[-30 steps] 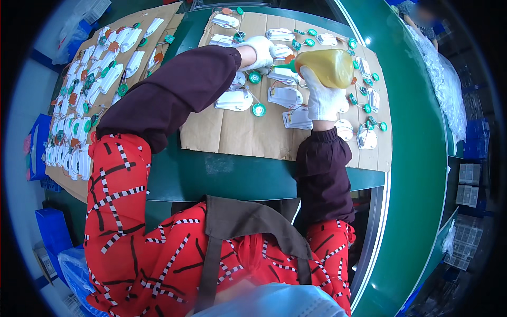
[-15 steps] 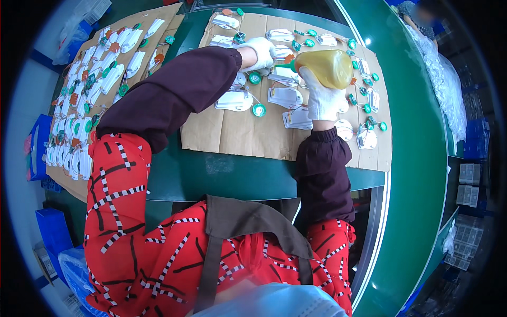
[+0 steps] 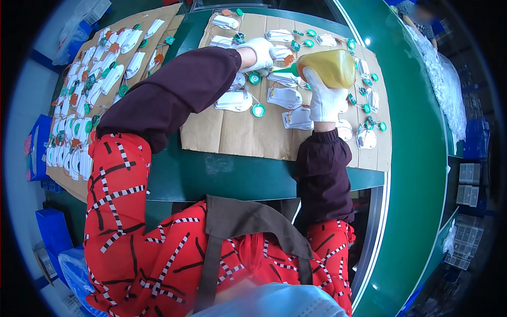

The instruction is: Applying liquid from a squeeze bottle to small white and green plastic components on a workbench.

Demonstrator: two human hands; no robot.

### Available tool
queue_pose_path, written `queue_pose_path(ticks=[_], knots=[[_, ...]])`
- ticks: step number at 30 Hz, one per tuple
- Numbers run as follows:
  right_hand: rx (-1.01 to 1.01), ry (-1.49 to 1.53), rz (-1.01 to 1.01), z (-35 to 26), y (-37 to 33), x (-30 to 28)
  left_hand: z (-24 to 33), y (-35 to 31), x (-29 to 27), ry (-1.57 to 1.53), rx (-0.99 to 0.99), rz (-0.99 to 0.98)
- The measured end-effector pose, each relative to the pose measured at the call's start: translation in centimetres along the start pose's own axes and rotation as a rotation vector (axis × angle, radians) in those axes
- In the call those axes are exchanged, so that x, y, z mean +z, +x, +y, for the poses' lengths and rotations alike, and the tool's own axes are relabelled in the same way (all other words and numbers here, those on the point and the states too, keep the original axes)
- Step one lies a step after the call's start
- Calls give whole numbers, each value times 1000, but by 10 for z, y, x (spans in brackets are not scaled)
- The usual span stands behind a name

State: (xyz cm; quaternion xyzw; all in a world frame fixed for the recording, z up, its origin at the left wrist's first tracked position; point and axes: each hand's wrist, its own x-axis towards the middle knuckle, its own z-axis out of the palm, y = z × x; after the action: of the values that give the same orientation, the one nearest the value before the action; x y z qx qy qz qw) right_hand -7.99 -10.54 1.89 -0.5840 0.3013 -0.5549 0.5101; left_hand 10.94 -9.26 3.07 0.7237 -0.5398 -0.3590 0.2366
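My right hand (image 3: 323, 99), in a white glove, is wrapped round a squeeze bottle (image 3: 334, 67) of yellowish, see-through plastic. The bottle lies tilted on its side, and its green nozzle (image 3: 288, 70) points left toward my left hand. My left hand (image 3: 257, 55), gloved too, has its fingers curled down over the parts on the cardboard; what they hold is hidden. Beneath and between the hands are white plastic casings (image 3: 285, 97) with thin wires. A round green-rimmed piece (image 3: 254, 78) lies just below my left fingers, and another (image 3: 258, 110) is nearer to me.
The cardboard sheet (image 3: 237, 140) rests on a green table (image 3: 232, 177) and bears several wired casings. A second cardboard (image 3: 168, 31) at left is crowded with similar parts. Blue bins (image 3: 53, 227) stand at far left. Another person (image 3: 417, 18) is at far right beside clear plastic bags (image 3: 438, 79).
The bottle has shifted slightly right and turned a little in my right hand, so more of its green nozzle shows. My left hand stays almost in place.
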Motion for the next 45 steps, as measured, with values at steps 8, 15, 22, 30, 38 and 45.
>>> queue_pose_path(ticks=[8, 15, 22, 30, 38, 45], knots=[[10, -8, -14, -2, -1, -1, -1, 1, 0, -12, -14, -6], [17, 123, -11, -6, 6, -12, 5, -4, 0, 26, 20, -79], [118, 886, 55, -22, 34, -59, 7, 3, -22, 658, 465, 114], [180, 1190, 56, -19, 38, -82, 32, 3, -32, 492, 148, 41], [189, 1157, 73, -20, 35, -76, 30, 33, -15, 853, 123, 141], [181, 1154, 64, -17, 38, -80, 2, 47, -2, 751, 423, 244]])
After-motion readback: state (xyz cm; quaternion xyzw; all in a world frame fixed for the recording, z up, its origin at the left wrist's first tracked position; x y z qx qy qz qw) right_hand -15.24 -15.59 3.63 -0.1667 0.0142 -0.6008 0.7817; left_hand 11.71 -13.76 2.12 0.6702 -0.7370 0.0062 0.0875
